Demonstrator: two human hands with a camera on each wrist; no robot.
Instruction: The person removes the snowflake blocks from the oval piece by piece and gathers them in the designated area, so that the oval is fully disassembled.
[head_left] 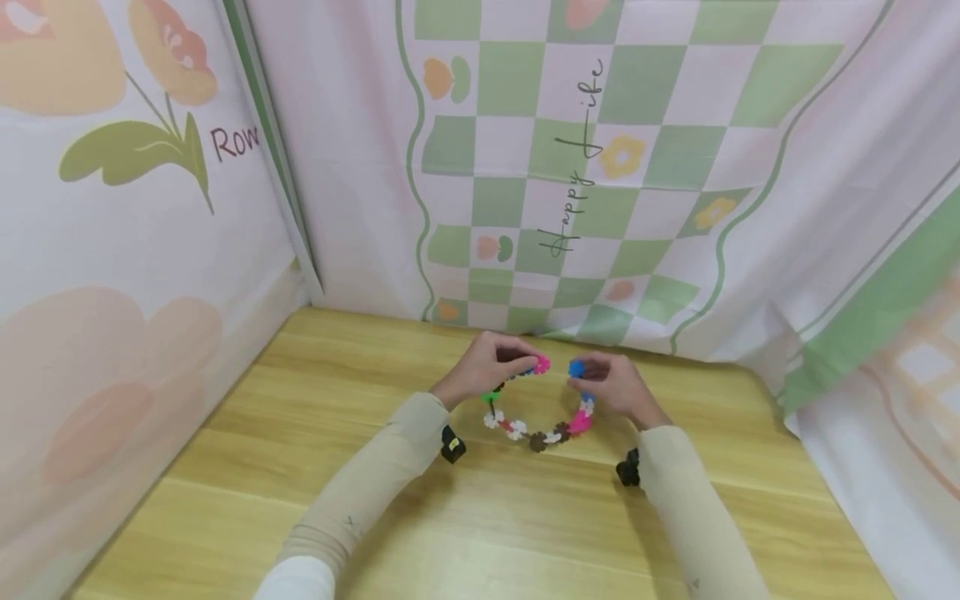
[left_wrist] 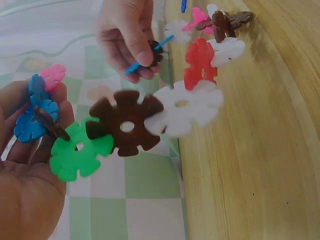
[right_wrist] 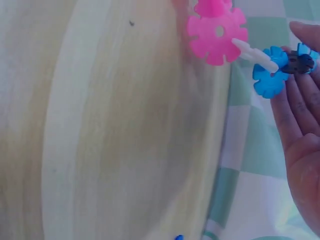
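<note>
A chain of notched plastic discs, joined edge to edge, curves in a near ring between both hands above the table. My left hand (head_left: 491,364) grips one end, with a pink disc (head_left: 542,364) at its tip and blue discs (left_wrist: 36,120) against the fingers. My right hand (head_left: 617,385) pinches the other end near a blue disc (head_left: 576,368) and a dark one (right_wrist: 300,63). A gap separates the two ends. Green (left_wrist: 81,150), brown (left_wrist: 126,123), white (left_wrist: 187,109) and red (left_wrist: 200,64) discs follow from the left; a pink disc (right_wrist: 218,39) hangs on the right side.
The wooden table (head_left: 480,517) meets a checked curtain (head_left: 570,183) behind the hands, and a flowered curtain (head_left: 135,275) hangs at the left. Black wrist devices show under the left (head_left: 452,445) and right (head_left: 628,468) wrists.
</note>
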